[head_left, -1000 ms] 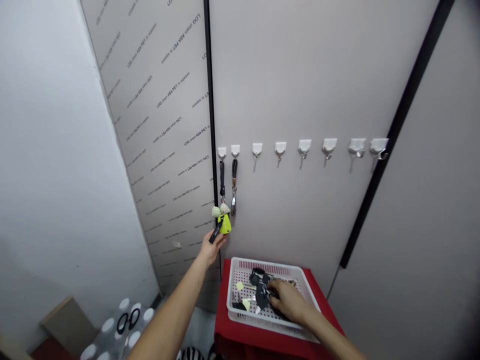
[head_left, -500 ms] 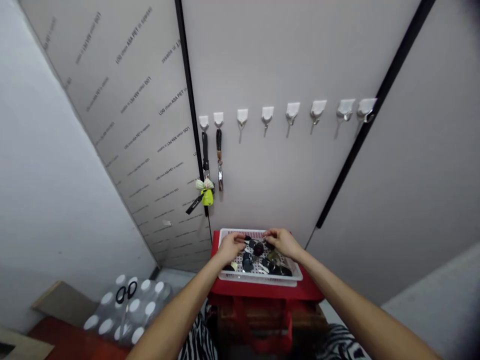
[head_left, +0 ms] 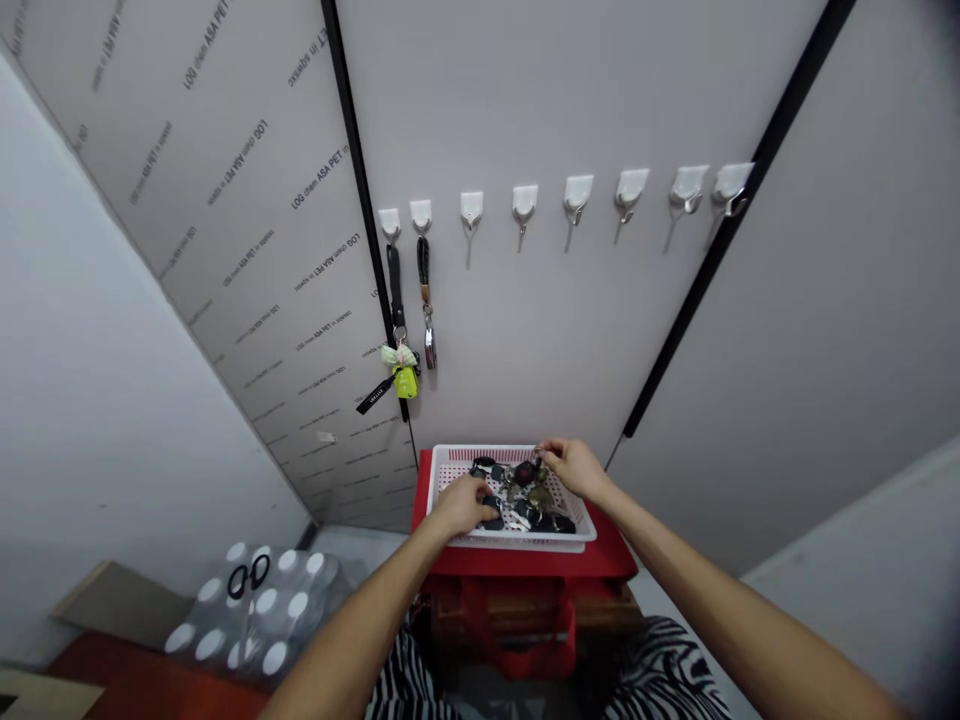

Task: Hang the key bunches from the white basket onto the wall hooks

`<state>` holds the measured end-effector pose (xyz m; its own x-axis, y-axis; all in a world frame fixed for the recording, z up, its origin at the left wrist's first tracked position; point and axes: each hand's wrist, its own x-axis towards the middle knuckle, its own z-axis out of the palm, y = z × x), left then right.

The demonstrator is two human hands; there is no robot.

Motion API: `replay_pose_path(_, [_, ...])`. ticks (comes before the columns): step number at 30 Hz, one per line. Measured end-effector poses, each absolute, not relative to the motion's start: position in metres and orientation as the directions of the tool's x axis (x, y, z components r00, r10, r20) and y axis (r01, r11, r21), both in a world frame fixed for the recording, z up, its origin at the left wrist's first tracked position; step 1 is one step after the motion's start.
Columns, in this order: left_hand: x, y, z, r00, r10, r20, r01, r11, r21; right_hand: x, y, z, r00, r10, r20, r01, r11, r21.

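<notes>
A white plastic basket [head_left: 450, 470] full of dark key fobs and keyrings [head_left: 525, 500] sits on a red stand. My left hand [head_left: 461, 505] lies in the basket's left part, fingers curled over the dark fobs. At the basket's far right edge, my right hand [head_left: 574, 465] pinches a keyring that I cannot make out. On the wall above runs a row of white hooks [head_left: 521, 202]. The two leftmost carry keys: one with a black strap and a yellow-green fob [head_left: 405, 378], one with a brown strap [head_left: 425, 300].
The red stand [head_left: 517, 560] stands against the grey wall panel. To its lower left lies a shrink-wrapped pack of white-capped bottles [head_left: 255, 615] with black scissors [head_left: 247, 577] on top. A flat cardboard piece [head_left: 112, 600] lies further left.
My left hand has let go of the yellow-green fob on the hook and dropped into the basket. My right hand moved to the basket's far right edge. The camera tilted back.
</notes>
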<state>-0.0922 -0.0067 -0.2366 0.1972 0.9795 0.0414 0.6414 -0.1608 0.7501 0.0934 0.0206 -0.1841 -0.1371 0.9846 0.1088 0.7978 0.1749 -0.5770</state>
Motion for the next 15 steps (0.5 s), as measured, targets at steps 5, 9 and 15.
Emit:
replay_pose_path(5, [-0.093,-0.006,-0.235,0.207,0.977,-0.041,0.77,-0.137,0.623,0.095,0.017,-0.184,-0.203,0.979,-0.034,0.909,0.175,-0.377])
replay_pose_path(9, [-0.093,-0.005,-0.233,0.119,0.993,0.006,0.747,-0.093,0.658,0.096,0.011,-0.177,-0.312,0.923,-0.227,0.917,0.23,-0.327])
replay_pose_path(15, [-0.093,-0.003,-0.237,0.11,0.994,-0.011,0.691,-0.069,0.72,0.079,0.018,-0.181,-0.302,0.949,-0.096,0.931,0.272,-0.242])
